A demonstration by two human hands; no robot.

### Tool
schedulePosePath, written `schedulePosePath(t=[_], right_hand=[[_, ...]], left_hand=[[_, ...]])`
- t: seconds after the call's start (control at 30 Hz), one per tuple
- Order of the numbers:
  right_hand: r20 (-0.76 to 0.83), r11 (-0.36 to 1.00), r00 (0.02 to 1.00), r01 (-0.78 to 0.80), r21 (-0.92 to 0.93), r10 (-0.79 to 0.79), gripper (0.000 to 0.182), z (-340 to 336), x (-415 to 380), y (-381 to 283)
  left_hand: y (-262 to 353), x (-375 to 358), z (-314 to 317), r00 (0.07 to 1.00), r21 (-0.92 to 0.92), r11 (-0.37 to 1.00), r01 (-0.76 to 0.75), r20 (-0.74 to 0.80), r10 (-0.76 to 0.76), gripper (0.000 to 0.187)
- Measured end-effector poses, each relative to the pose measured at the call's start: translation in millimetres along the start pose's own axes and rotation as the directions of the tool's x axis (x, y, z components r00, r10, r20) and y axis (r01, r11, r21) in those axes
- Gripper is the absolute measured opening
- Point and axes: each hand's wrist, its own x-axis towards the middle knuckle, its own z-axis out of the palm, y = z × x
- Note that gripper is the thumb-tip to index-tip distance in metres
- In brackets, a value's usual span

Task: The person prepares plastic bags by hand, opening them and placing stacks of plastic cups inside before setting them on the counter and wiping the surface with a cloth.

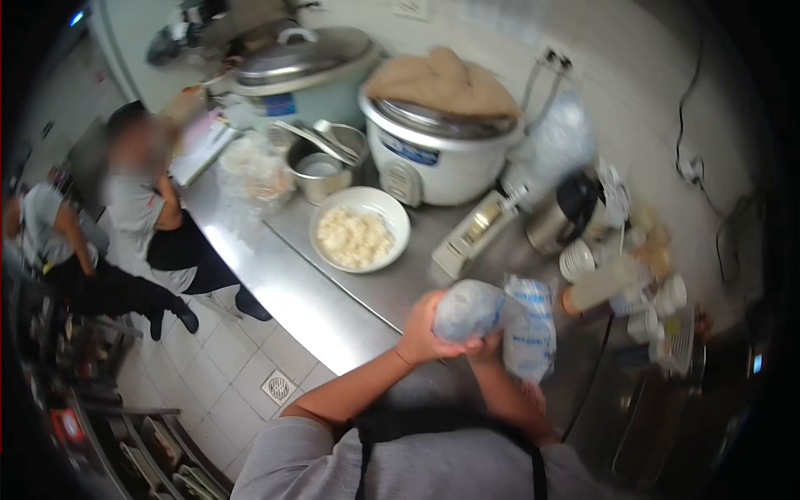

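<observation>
Both my hands are wrapped round a rounded, translucent plastic bag (467,312), bluish-grey with some blue on its right side. My left hand (423,332) grips it from the left. At its lower right edge is my right hand (485,346), its fingers partly hidden by the bag. What the bag contains is too blurred to tell. Just right of my hands lies a clear plastic packet with blue print (531,329). Ahead on the steel table stands a white bowl (402,223) with cooked rice (354,237) in it.
A large rice cooker (442,158) with a brown cloth (442,83) on its lid stands behind the bowl, near a metal pot (321,171) with utensils. A bag sealer (475,233), a kettle (567,212) and bottles (600,283) line the right. Two people stand at left.
</observation>
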Motion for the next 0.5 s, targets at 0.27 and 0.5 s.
schedulePosePath(t=[0.27, 0.5], right_hand=[[0.161, 0.928, 0.983, -0.025, -0.371, 0.090, 0.080, -15.8, -36.5, 10.1], [0.293, 0.438, 0.928, 0.170, -0.883, 0.229, 0.068, -41.0, -113.6, 3.0]], left_hand=[[14.3, -18.8, -18.2, 0.996, 0.219, 0.972, -0.090, -0.001, 0.092, 0.082], [-7.9, -79.9, -89.4, 0.911, 0.655, 0.633, 0.413, -0.299, -0.286, 0.074]])
